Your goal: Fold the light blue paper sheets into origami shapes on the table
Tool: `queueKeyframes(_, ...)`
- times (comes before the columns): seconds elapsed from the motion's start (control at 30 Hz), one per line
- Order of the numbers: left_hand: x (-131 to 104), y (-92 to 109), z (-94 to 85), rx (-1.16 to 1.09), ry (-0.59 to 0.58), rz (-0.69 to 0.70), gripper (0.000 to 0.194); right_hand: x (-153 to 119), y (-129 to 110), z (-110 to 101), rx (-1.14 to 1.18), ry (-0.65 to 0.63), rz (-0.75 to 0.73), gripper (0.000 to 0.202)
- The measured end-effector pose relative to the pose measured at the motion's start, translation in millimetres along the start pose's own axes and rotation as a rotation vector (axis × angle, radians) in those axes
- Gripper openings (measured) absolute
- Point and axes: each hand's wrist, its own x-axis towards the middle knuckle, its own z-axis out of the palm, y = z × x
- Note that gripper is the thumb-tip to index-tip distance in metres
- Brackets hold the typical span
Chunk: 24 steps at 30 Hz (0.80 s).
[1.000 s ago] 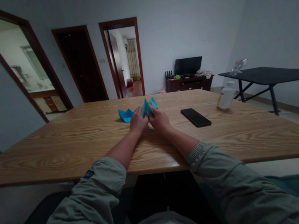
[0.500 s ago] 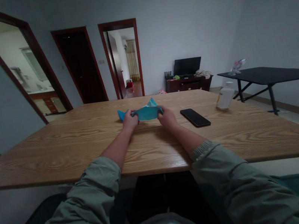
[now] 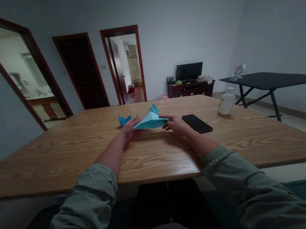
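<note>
Gently: this likely creases easily

Over the bench [image 3: 160,159], left hand [image 3: 128,130] and right hand [image 3: 177,124], both nearly closed, pinch opposite ends of the light-blue folded paper [image 3: 150,122]. It should feel light, springy, crushable; those ends look best to hold.

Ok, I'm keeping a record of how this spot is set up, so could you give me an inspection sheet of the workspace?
Surface: wood-grain table, with some shine along the near edge.
Job's things: light blue paper, folded, held off the surface; another folded piece shows behind it; darker blue paper, also folded, is partly hidden by a hand.
Clutter: phone lying flat, white bottle farther right.
Hands: left hand holds the light blue paper's left end; right hand its right corner.
Cables: nothing seen.
Surroundings: dark door, television on a cabinet, black table.
</note>
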Motion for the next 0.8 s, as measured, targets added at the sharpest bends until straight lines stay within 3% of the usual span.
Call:
queueKeyframes(0.17,4.4,-11.9,1.4,0.094,-0.003,0.028,0.066,-1.9,-2.3,0.4,0.024,-0.034,-0.008,0.044)
queueKeyframes(0.3,8.6,-17.3,-3.0,0.162,0.054,0.107,0.059,-2.9,-3.1,-2.2,0.012,-0.037,-0.021,0.044)
queueKeyframes(0.5,16.7,-24.9,-5.6,0.326,0.09,0.167,0.043,-1.6,10.6,-4.1,-0.351,0.039,-0.146,0.049)
queueKeyframes(0.8,18.4,-27.0,-7.0,0.672,0.103,0.33,0.03,1.4,16.5,-7.3,-0.562,0.101,-0.12,0.027)
